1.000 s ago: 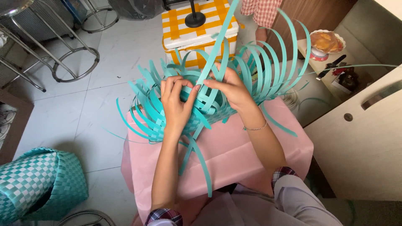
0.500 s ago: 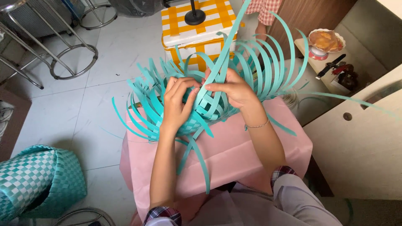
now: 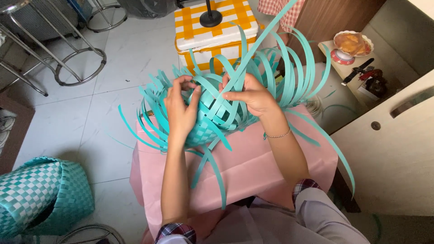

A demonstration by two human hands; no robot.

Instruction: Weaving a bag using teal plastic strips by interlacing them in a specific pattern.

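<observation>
Floor tiles [image 3: 113,58], pale and glossy, spread out behind everything, and on them sits a low table under a smooth pink cloth [image 3: 253,171]. On that cloth rests the half-woven teal basket [image 3: 212,122], its base a tight checker weave, its loose flat strips [image 3: 294,68] fanning up and outward like springy ribs. Left hand [image 3: 181,110] cups the near side, fingers curled over the rim and pressing strips down. Right hand [image 3: 248,95] pinches one long strip that shoots up and away, thumb and fingertips closed on it. Judging by this, the weave wants that strip kept flat and taut, tucked snug against its neighbour while the left hand stops the uprights springing apart. The strips look stiff, slick and plasticky, likely to kink if forced. Off to the lower left stands a finished teal-and-white checked basket [image 3: 36,194]. Behind, an orange-and-white checked box [image 3: 217,31]; upper left, metal stool legs [image 3: 68,63]. A thin bracelet [image 3: 278,134] circles the right wrist.
</observation>
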